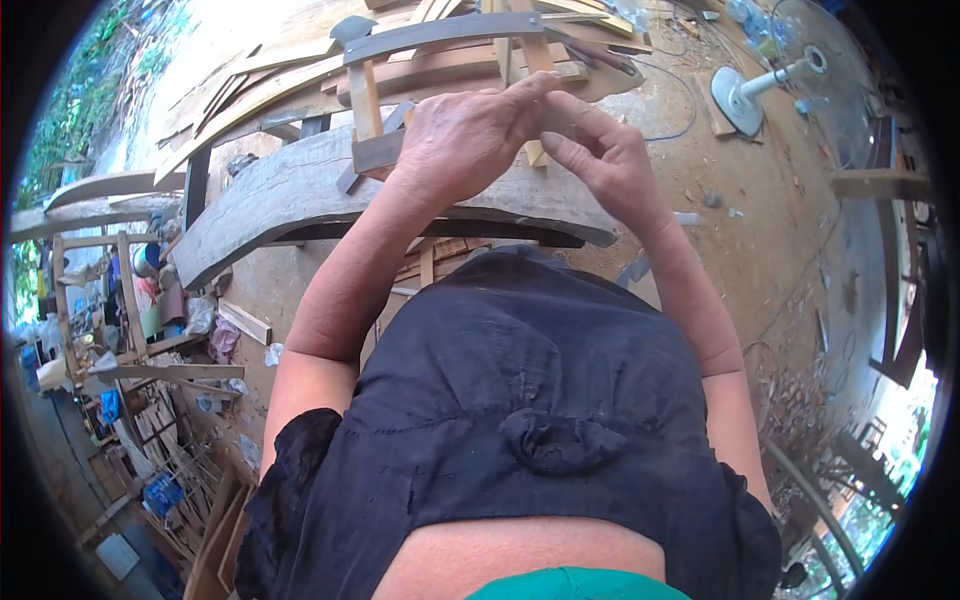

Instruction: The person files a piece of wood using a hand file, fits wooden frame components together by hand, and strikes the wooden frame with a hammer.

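The left hand [455, 145] and right hand [615, 170] met, fingers bent; I could not tell what, if anything, they gripped. Just below them lay a thick curved plank [300, 190]. A wooden frame [366, 105] stood at the hands, its posts apparently already joined to the curved far rail [440, 38]; what remained was unclear. Beyond lay loose boards [425, 72].

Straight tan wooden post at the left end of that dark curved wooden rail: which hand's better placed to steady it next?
Probably your left hand: it's just right of the tan post. Your right hand is farther away, on the left hand's other side.
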A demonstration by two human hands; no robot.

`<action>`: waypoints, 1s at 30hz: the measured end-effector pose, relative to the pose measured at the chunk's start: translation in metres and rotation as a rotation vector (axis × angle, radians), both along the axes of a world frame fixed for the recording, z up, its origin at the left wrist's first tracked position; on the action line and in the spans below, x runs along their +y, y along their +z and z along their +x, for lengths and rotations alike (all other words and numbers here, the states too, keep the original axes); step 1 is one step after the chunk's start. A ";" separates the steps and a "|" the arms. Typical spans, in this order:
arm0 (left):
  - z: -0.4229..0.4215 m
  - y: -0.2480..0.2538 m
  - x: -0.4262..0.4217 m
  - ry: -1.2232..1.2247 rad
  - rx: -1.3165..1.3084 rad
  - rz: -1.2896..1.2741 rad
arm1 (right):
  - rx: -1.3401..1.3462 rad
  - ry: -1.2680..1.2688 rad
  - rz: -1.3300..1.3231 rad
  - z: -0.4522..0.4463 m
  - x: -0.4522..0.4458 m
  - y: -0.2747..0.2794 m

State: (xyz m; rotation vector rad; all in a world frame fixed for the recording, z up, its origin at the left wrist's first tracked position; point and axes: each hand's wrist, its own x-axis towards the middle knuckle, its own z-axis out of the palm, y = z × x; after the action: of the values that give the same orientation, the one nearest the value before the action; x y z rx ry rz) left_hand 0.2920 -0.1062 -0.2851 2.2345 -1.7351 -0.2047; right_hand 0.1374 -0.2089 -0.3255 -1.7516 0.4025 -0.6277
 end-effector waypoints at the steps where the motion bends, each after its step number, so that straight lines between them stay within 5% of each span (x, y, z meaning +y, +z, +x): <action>1: 0.000 0.001 -0.001 0.005 0.022 -0.009 | -0.004 -0.012 0.000 -0.001 -0.009 -0.001; 3: -0.003 0.004 -0.002 -0.006 0.017 -0.005 | -0.051 0.186 0.328 -0.005 -0.024 0.004; 7: -0.006 0.008 -0.003 0.001 0.041 -0.031 | 0.084 0.013 0.294 -0.027 -0.051 0.003; 15: -0.010 0.013 -0.005 0.023 -0.002 0.015 | 0.192 -0.198 0.505 -0.059 -0.074 -0.116; 29: -0.018 0.011 -0.011 0.009 -0.035 -0.087 | 0.449 -0.149 -0.376 0.006 -0.190 -0.196; 30: -0.019 0.012 -0.012 0.016 -0.038 -0.060 | 0.615 -0.071 -0.355 0.016 -0.201 -0.195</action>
State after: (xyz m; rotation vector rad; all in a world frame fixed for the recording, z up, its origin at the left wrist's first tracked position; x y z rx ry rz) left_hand 0.2735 -0.1178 -0.2727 2.2228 -1.7188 -0.1054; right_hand 0.1530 -0.4097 -0.5206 -2.2717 0.8163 -0.1968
